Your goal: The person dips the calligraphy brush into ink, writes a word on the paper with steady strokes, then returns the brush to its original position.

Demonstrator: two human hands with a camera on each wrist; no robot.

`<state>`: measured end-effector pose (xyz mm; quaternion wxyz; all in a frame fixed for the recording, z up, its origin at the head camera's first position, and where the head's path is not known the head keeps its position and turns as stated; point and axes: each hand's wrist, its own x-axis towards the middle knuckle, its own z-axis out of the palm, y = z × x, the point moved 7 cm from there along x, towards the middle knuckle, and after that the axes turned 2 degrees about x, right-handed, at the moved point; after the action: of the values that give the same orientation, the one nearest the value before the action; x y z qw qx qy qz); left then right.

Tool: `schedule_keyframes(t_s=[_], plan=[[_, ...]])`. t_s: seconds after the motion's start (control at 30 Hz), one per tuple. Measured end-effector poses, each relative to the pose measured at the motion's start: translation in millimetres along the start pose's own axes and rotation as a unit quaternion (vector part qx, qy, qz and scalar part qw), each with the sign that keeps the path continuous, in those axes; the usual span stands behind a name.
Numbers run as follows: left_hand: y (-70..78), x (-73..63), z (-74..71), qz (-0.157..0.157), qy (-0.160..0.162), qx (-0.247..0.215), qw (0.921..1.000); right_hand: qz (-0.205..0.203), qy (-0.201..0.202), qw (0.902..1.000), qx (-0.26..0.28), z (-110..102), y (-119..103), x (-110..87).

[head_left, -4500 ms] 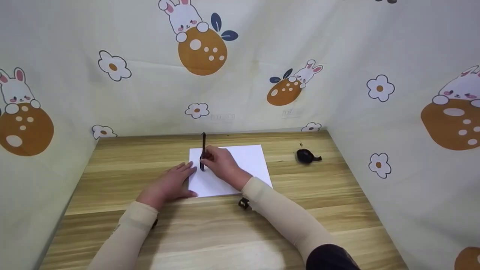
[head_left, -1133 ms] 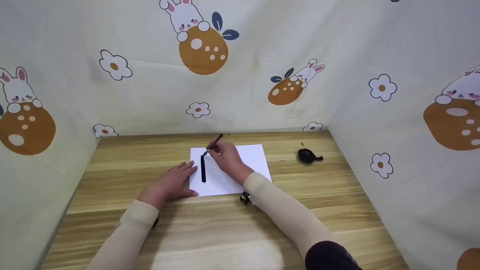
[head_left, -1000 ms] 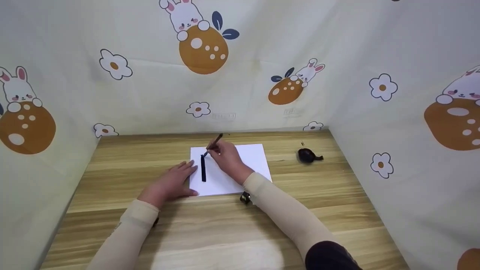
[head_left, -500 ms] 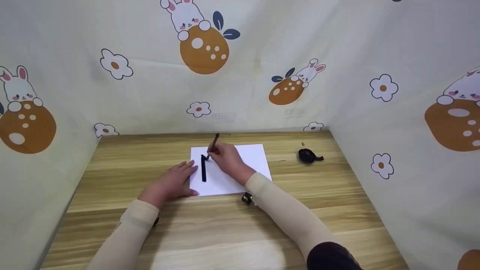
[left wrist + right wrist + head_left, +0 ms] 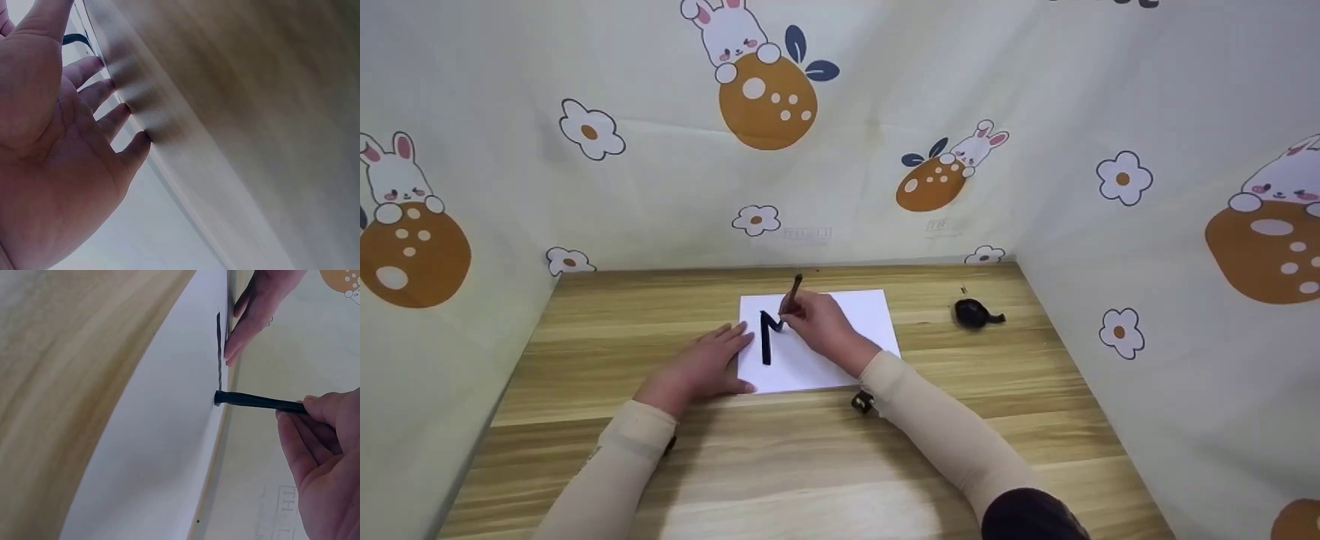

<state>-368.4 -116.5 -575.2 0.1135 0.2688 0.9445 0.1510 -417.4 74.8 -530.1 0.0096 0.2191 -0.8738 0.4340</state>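
Observation:
A white sheet of paper (image 5: 810,367) lies on the wood-grain table, bearing thick black strokes (image 5: 766,345) near its left side: a vertical bar and a V-shaped line from its top. My right hand (image 5: 826,326) pinches a slim dark brush (image 5: 792,292), tilted with its top away from me. In the right wrist view the brush (image 5: 259,402) meets the paper with its widened dark tip. Along the sheet's left edge rests my left hand (image 5: 701,371), fingers spread; the left wrist view shows its palm (image 5: 62,140) and straight fingers, with the fingertips at the surface.
To the right of the paper sits a small black round dish (image 5: 970,313) with a short handle. A tiny dark speck (image 5: 963,289) lies behind it. Patterned cloth walls (image 5: 660,187) border the table (image 5: 780,465) at the back and both sides.
From the vertical stroke's top, the right hand has drawn the brush down right and slightly up, leaving a V-shaped line. Earlier, it worked on the vertical bar. The left hand stays put.

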Motion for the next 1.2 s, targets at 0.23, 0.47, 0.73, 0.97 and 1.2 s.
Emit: schedule_keyframes(t_s=[0.23, 0.47, 0.73, 0.97, 1.2], plan=[[-2.2, -2.1, 1.3, -0.005, -0.003, 0.001, 1.0000, 0.000, -0.018, 0.9998, 0.000, -2, -2, -8.2], [0.0, -3.2, -1.5, 0.005, 0.010, -0.008, 0.9999, -0.019, -0.023, 0.9995, 0.007, -3, -5, -13.2], [-0.5, -3.1, -2.6, 0.007, 0.008, -0.004, 0.9999, -0.023, -0.043, 0.9988, 0.007, -4, -7, -18.7], [-3.1, -1.2, 0.2, -0.003, 0.001, -0.002, 1.0000, -0.022, -0.052, 0.9984, 0.005, -6, -8, -24.3], [-3.3, -0.6, 1.9, -0.007, -0.005, 0.001, 1.0000, -0.028, -0.054, 0.9982, 0.005, -7, -8, -30.4]])
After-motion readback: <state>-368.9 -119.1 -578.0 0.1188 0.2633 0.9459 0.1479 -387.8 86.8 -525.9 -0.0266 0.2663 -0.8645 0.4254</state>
